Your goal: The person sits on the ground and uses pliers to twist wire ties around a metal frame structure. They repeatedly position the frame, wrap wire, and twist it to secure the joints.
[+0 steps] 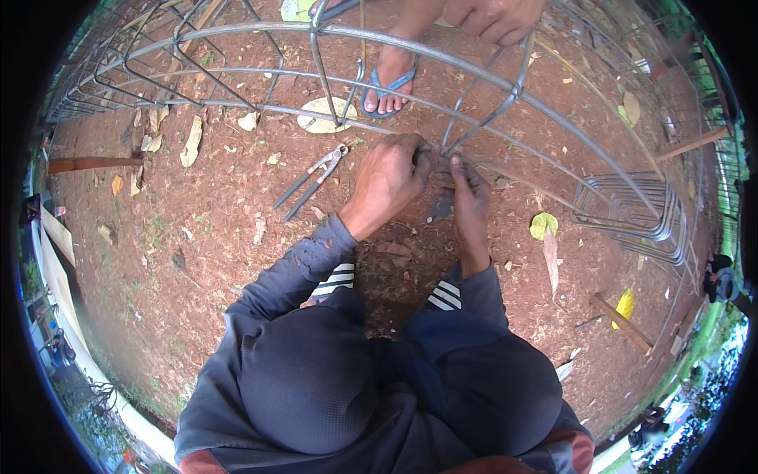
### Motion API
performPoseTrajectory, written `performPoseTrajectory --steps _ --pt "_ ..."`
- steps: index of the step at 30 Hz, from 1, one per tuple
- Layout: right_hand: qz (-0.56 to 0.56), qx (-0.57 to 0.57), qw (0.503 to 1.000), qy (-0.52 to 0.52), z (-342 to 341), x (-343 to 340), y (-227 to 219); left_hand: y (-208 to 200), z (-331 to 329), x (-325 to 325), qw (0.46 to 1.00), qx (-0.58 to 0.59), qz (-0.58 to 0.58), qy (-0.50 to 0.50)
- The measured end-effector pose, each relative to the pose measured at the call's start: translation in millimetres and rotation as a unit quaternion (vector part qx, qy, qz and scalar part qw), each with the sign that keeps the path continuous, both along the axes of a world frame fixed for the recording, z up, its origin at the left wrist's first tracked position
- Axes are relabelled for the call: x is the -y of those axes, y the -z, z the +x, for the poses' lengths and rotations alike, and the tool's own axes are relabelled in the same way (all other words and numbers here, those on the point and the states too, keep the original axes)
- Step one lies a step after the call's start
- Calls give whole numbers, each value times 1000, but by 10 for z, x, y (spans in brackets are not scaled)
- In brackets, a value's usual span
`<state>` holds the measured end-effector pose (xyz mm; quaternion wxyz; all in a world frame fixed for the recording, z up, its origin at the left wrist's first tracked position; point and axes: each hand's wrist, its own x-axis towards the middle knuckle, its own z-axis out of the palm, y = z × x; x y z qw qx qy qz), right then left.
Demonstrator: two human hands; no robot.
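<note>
A long cage of steel reinforcing bars (410, 44) with bent stirrups (483, 124) runs across in front of me. My left hand (389, 180) is closed at the cage's lower bar, fingers curled beside a stirrup's bottom corner. Just right of that corner, my right hand (471, 207) pinches with thumb and fingers. Whatever either hand grips is too small or hidden to name. End-cutting pincers (313, 180) with dark handles lie on the soil left of my left hand, their jaws toward the cage.
Beyond the cage a co-worker's hand (493, 17) hangs above the bars, and a sandalled foot (388, 81) stands on the ground. A stack of bent stirrups (632, 215) rests at right. Wooden stakes (95, 164) (624, 322) and dry leaves are scattered over the red soil.
</note>
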<state>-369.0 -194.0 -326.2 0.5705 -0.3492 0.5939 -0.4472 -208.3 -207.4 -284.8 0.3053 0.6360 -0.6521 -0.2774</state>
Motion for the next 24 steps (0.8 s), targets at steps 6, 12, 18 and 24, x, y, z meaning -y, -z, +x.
performPoseTrajectory --steps 6,12,18,24 --pt "-91 -166 982 -18 -36 -22 -59 421 -269 -131 942 -298 150 -25" --pt "-114 -476 872 -16 -130 -29 -96 477 -384 -164 912 -366 173 -61" --pt "-169 -430 886 43 -195 126 -474 463 -274 101 753 -576 309 -78" --pt "-305 -487 818 -15 -426 150 -478 540 -285 82 690 -651 315 -28"
